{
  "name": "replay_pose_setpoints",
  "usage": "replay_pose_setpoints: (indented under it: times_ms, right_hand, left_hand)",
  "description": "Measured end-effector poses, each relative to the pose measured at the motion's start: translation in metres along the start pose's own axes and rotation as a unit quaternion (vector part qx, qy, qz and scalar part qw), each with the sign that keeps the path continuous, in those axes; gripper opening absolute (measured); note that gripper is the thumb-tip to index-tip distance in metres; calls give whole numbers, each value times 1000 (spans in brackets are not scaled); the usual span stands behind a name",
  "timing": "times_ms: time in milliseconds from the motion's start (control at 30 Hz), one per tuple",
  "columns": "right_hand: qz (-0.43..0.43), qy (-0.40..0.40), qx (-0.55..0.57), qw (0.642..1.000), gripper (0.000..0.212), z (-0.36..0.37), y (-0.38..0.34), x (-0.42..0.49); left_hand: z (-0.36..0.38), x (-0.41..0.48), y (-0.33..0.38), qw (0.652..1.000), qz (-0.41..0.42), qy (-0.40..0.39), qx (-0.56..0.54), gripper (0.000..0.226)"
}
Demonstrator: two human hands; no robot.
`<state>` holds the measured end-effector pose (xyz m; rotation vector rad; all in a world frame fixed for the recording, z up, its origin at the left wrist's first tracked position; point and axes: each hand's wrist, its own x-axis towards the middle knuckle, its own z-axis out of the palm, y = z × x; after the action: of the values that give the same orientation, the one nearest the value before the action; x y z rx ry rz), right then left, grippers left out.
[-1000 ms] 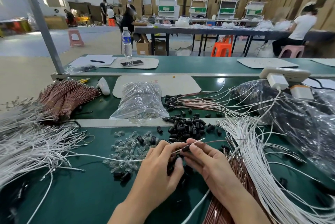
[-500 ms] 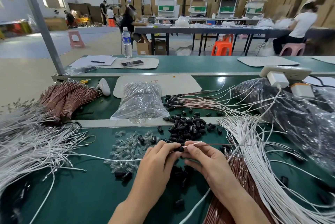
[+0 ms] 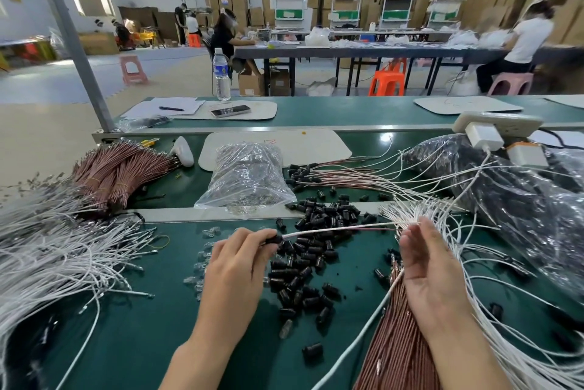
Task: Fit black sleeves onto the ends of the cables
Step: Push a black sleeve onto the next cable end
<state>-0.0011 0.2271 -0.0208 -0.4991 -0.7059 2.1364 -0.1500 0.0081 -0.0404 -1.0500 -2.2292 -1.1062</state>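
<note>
My left hand [image 3: 235,272] pinches a black sleeve [image 3: 272,239] seated on the end of a white cable [image 3: 335,229]. That cable, with a thin pink one beside it, runs right to the fingertips of my right hand [image 3: 429,272], which grips it at the edge of a fan of loose white cables [image 3: 467,225]. Between my hands lies a pile of loose black sleeves [image 3: 316,257] on the green bench [image 3: 142,326]. A bundle of brown cables [image 3: 398,348] sits under my right wrist.
More white cables [image 3: 47,257] spread at the left, with tied brown bundles [image 3: 117,174] behind them. A clear plastic bag [image 3: 249,174], sleeved cables [image 3: 316,171], a dark bag [image 3: 521,200] and a power strip [image 3: 499,124] lie beyond. Clear caps [image 3: 202,266] sit by my left hand.
My hands, close together on the cable end before, have drawn apart. The left keeps the sleeved end; the right has slid along the cable to the white bundle.
</note>
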Motion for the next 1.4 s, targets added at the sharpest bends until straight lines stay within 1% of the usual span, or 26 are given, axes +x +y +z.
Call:
replay_pose_setpoints:
  times_ms: [167, 333, 400, 467, 533, 567, 633, 700, 733, 767, 833, 900, 967, 1067, 1133, 1200, 1267, 1400]
  right_hand:
    - [-24, 37, 97, 994, 21, -3, -10, 1]
    - [-33, 50, 109, 992, 16, -7, -16, 0]
    - [-33, 54, 126, 990, 13, -7, -19, 0]
    - [-25, 41, 153, 987, 14, -7, -21, 0]
    - [-2, -4, 172, 985, 16, -7, -20, 0]
    - [16, -38, 151, 988, 16, -6, -18, -2]
    - [60, -132, 37, 989, 22, 0, -9, -6]
    - [112, -229, -93, 963, 34, 11, 8, -14]
    - [130, -259, -154, 945, 40, 17, 18, -20]
    - [139, -271, -211, 929, 46, 21, 28, -24]
    - [130, -255, -285, 915, 49, 27, 43, -29]
    - [105, -234, -292, 922, 37, 29, 48, -30]
    - [77, -214, -290, 930, 28, 29, 49, -30]
    - [48, -171, -287, 941, 24, 29, 49, -29]
    - [41, -139, -261, 954, 23, 29, 47, -26]
    - [43, -119, -230, 965, 22, 28, 45, -24]
    - [54, -111, -208, 970, 22, 27, 43, -22]
    - [87, -117, -186, 972, 29, 28, 46, -22]
  left_hand:
    - [-8, 2, -8, 998, -39, 35, -20, 31]
    - [-10, 2, -14, 997, -56, 45, -11, 28]
    - [-12, 2, -19, 995, -79, 47, -29, 27]
    - [-11, 3, -21, 992, -104, 43, -63, 24]
    - [-10, 4, -18, 986, -125, 45, -104, 21]
    - [-10, 4, -16, 980, -140, 49, -132, 21]
    - [-7, 5, -8, 961, -182, 55, -202, 16]
    - [-3, 5, 1, 942, -207, 51, -260, 15]
    - [-1, 4, 6, 940, -200, 41, -272, 16]
    - [1, 2, 10, 945, -183, 24, -271, 16]
    - [4, -1, 19, 962, -123, -33, -240, 17]
    - [9, -6, 25, 973, -61, -95, -202, 26]
    - [15, -10, 29, 974, -43, -126, -183, 29]
    - [18, -13, 30, 974, -45, -123, -185, 26]
    - [16, -13, 27, 971, -62, -117, -197, 28]
    - [15, -11, 24, 968, -83, -111, -209, 23]
    - [14, -10, 24, 968, -89, -105, -210, 15]
    - [13, -9, 25, 969, -85, -109, -204, 21]
